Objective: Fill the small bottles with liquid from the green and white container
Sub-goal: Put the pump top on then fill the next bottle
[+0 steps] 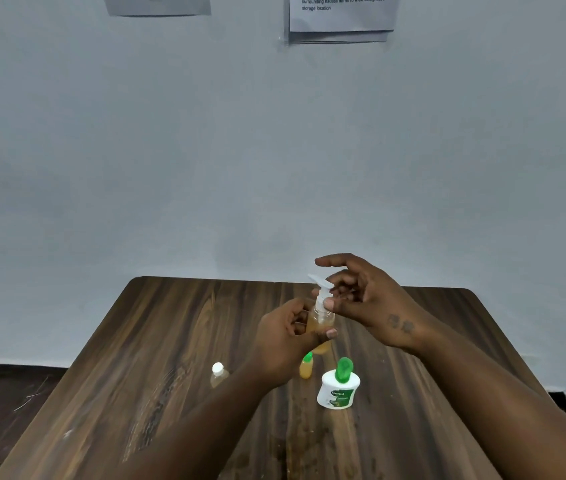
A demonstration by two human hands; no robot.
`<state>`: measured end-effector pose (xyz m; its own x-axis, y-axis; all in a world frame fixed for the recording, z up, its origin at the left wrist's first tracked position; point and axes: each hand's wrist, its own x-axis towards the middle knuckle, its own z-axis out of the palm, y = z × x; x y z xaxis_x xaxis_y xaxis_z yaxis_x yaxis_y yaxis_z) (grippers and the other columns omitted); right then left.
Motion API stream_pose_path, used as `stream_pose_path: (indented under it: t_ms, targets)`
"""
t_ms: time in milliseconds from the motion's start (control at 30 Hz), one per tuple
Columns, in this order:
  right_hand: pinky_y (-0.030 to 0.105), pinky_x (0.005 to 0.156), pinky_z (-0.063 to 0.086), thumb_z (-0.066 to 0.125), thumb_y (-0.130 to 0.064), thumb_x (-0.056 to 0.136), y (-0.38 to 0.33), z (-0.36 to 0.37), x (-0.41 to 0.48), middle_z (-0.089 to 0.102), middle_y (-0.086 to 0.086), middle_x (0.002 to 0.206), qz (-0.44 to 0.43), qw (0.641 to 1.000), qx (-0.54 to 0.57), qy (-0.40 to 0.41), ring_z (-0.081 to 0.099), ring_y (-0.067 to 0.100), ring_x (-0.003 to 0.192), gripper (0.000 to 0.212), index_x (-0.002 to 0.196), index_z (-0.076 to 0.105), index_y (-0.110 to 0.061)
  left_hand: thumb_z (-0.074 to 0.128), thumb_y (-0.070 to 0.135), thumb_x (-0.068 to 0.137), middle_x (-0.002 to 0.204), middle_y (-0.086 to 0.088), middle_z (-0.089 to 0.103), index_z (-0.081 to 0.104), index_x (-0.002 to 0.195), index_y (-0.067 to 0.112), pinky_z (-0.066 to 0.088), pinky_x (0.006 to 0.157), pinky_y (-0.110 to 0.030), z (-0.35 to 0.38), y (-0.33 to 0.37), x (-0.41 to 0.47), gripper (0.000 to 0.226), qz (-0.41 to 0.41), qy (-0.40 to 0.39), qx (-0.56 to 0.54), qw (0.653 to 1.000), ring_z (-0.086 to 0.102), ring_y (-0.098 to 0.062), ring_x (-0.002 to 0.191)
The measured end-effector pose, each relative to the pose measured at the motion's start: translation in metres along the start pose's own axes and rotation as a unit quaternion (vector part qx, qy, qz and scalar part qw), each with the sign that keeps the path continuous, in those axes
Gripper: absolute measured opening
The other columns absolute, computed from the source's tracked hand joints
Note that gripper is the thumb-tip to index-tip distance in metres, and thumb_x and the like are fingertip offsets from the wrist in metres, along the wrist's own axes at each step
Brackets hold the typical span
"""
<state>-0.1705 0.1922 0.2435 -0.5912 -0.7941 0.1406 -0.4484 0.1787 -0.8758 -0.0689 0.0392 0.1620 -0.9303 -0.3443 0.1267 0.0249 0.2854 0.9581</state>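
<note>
A: Left hand (286, 337) grip clamped round pump bottle (319, 317), held over the worktop (170, 341). Right hand (368, 303) grip pinches the pump collar. Risk: collar seats crooked or bottle tilts, so amber liquid spills.
B: Source?
A: Green and white container (338, 389) stands at 5 o'clock of it. Label reads "Dettol". Wall sheet (342, 12) at 12: "designated storage location".

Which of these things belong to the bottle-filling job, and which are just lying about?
Part of the job: pump bottle of amber liquid, gripped by the left hand, with the right hand pinching its pump neck; green-capped small bottle; white-capped small bottle; green and white Dettol container.

Just there: printed notice and grey sheet on the wall.
</note>
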Motion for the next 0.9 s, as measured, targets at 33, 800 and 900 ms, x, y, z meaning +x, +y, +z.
stream_pose_path:
  t_ms: [33,800,900]
  targets:
    - [0.021,0.081,0.053,0.076,-0.014,0.084,-0.001,0.001,0.000,0.071,-0.011,0.096,-0.005,1.000,0.008,0.007,0.065,0.007,0.089,0.050,0.125,0.058,-0.037,0.083,0.033,0.080,0.095,0.006,0.075,0.069,0.103,0.025,0.060,0.082,-0.048,-0.001,0.000,0.001,0.028,-0.002,0.001,0.005,1.000,0.072,-0.016,0.087]
    - [0.040,0.090,0.057,0.078,-0.009,0.082,0.045,0.055,0.015,0.074,0.006,0.099,0.070,0.986,0.142,-0.047,0.071,0.026,0.095,0.033,0.113,0.071,-0.018,0.074,0.021,0.090,0.122,-0.002,0.071,0.061,0.129,0.021,0.053,0.102,-0.049,-0.032,-0.047,-0.010,0.041,-0.033,-0.079,-0.097,0.992,0.066,-0.022,0.116]
    - [0.045,0.089,0.056,0.078,-0.019,0.081,0.060,0.073,0.024,0.074,-0.003,0.091,0.070,0.995,0.050,-0.057,0.073,0.019,0.089,0.015,0.095,0.072,-0.016,0.074,0.011,0.090,0.131,-0.002,0.067,0.052,0.138,0.016,0.052,0.103,-0.040,-0.040,-0.068,-0.013,0.053,-0.072,-0.091,-0.139,0.983,0.063,-0.021,0.123]
